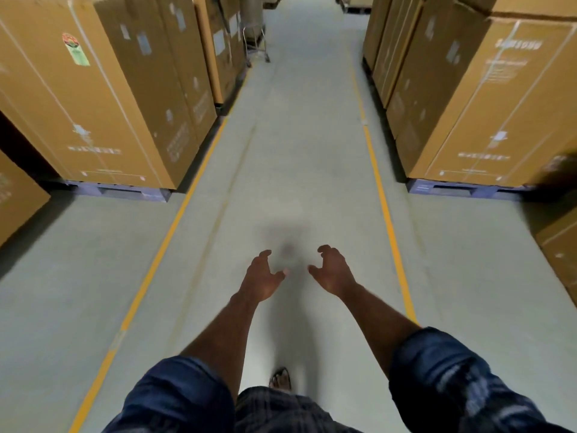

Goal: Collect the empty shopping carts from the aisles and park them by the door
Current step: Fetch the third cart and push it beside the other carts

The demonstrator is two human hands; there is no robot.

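Grey concrete floor [296, 157], 2 yellow lines [175, 220], cardboard boxes [103, 98] both sides. Wire cart [256, 45] upper centre, blurred. Left hand [262, 276], right hand [332, 270]: fingers curled apart, holding nothing.

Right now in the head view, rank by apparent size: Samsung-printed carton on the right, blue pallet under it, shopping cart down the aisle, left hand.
1. Samsung carton
2. blue pallet
3. and 4. Unsure: left hand and shopping cart look similar; the cart is far off, the hand close.
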